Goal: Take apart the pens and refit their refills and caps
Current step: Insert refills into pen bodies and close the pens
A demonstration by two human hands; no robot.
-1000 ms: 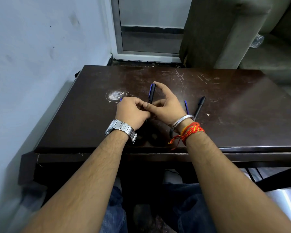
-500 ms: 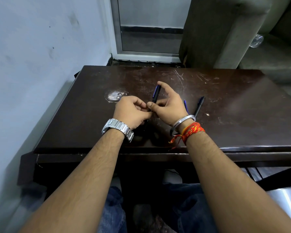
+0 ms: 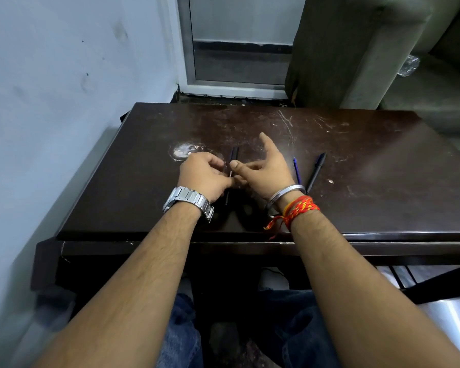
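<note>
Lowered pen [image 3: 234, 154] to frame centre, laid lengthwise up-down; gripping near half in curled left hand [image 3: 203, 173], pinching middle with right hand [image 3: 266, 168], index lifted.

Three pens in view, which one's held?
The dark pen pinched between left hand and right hand; the thin blue pen and the black pen lie loose on the table.

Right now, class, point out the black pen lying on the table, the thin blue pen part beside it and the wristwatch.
black pen [image 3: 315, 172]: head view, middle of its barrel.
thin blue pen part [image 3: 297, 171]: head view, mid-length.
wristwatch [image 3: 187, 200]: head view, metal band on the left wrist.
</note>
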